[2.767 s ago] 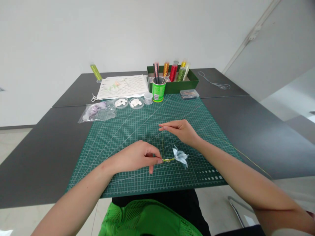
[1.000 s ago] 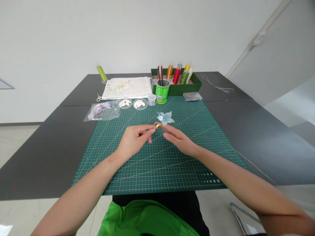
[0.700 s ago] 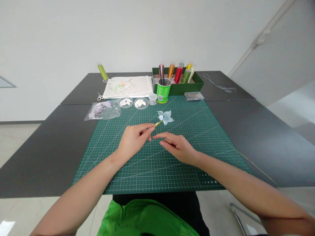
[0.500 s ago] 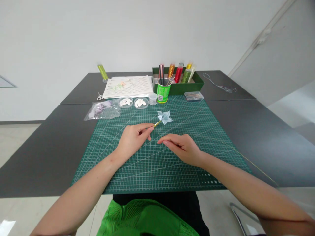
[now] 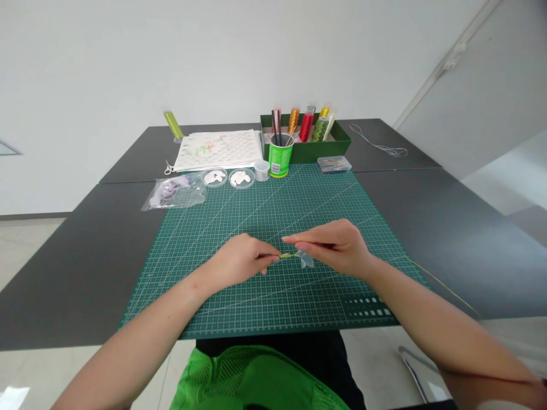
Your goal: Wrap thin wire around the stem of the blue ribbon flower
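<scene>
My left hand is closed, its thumb and forefinger pinching the yellow-green stem of a pale blue fabric flower. The stem points right, with the flower at its right end, low over the green cutting mat. My right hand is closed, its thumb and forefinger drawn together just above the stem and the flower. Part of the flower is hidden behind that hand. Whatever the right fingertips hold is too fine to make out. A thin yellow-green thread trails over the mat's right edge onto the dark table.
Behind the mat stand a green can with sticks and a green box of thread spools. Dishes of white pieces, a plastic bag, patterned sheets, scissors and a clear case lie around.
My left hand has brought the flower nearer to me and turned its stem level. My right hand has moved up and right, from below the stem to above it, partly covering the flower.
</scene>
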Tool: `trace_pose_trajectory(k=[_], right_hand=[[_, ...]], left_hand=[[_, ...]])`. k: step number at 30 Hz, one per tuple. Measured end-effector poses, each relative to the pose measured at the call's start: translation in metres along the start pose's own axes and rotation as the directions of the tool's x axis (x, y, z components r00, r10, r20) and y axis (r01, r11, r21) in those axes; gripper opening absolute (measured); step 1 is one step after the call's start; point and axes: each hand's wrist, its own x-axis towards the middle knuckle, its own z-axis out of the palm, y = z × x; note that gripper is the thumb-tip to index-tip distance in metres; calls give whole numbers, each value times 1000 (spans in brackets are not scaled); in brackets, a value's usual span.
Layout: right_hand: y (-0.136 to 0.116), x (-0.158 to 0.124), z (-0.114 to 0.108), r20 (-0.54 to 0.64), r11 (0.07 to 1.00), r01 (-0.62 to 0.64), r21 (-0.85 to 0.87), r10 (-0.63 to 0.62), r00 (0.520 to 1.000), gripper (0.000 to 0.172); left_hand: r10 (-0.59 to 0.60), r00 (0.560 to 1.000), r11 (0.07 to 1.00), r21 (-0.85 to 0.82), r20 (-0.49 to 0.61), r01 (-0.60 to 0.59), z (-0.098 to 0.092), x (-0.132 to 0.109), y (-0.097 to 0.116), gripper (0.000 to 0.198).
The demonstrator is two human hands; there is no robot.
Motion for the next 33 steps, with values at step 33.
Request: trace_pose_trajectory(k=[33], right_hand=[[48, 6, 10, 8, 932, -355, -65, 357, 934, 32]], left_hand=[[129, 991, 986, 100, 27, -131, 3, -8, 11, 11]])
